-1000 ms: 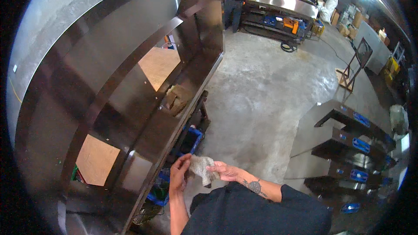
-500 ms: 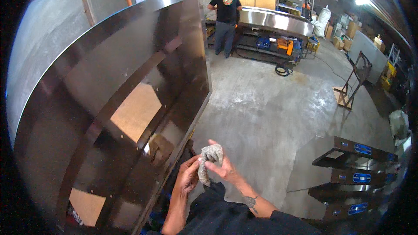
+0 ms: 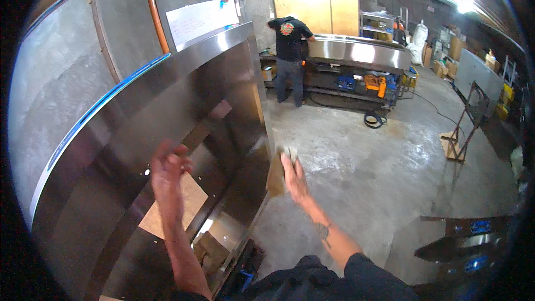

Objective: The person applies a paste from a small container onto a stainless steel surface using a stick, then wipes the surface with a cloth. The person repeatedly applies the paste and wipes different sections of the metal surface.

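My left hand (image 3: 169, 167) is raised in front of a large dark, shiny metal panel (image 3: 192, 100). Its fingers are loosely bent and apart, blurred by motion, with nothing visible in them. A small white round spot (image 3: 147, 172) shows just beside that hand; I cannot tell whether it lies on the panel or is loose. My right hand (image 3: 297, 181) is closed on a crumpled grey-tan cloth (image 3: 276, 177), held near the panel's right edge. The cloth is smeared by motion, and its far side is hidden.
A person (image 3: 290, 50) in dark clothes stands at a far workbench (image 3: 356, 53) bearing a long shiny metal piece. A coiled black hose (image 3: 374, 120) lies on the concrete floor. Dark metal parts with blue labels (image 3: 479, 227) are at lower right. A metal stand (image 3: 471, 117) stands farther back.
My hands have parted: the left moved up and left across the panel, the right moved forward with the cloth. The view has tilted up.
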### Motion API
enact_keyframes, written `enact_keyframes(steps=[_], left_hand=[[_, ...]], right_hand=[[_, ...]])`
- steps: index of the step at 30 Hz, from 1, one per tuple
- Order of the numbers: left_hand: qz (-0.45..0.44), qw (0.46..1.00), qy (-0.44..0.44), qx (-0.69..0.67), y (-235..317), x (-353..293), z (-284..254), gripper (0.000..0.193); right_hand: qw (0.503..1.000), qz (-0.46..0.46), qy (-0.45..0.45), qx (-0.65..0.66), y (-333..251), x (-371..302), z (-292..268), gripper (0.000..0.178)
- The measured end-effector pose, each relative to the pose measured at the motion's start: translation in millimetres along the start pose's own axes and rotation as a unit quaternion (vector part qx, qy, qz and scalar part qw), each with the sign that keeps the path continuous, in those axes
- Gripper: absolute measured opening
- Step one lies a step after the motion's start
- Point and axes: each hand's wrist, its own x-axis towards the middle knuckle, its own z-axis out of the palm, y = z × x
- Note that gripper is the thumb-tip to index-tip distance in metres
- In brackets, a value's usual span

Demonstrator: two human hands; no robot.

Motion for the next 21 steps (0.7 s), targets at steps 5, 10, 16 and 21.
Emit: enact_keyframes(steps=[5,10,16,21], left_hand=[[0.109,0.984,0.127,-0.063,35.1,56.0,27.3,0.068],[0.237,0.950,0.194,-0.065,41.0,92.5,56.7,0.059],[0.279,0.919,0.223,-0.165,21.8,108.9,56.1,0.044],[0.264,0.907,0.268,-0.190,16.4,106.8,46.7,0.029]], right_hand=[[0.933,-0.342,0.023,-0.114,-61.6,174.5,46.6,0.026],[0.897,-0.436,0.066,-0.037,-141.5,283.6,89.7,0.026],[0.874,-0.462,0.086,-0.122,-174.6,359.9,113.8,0.025],[0.863,-0.431,0.171,-0.200,-171.1,340.8,137.8,0.025]])
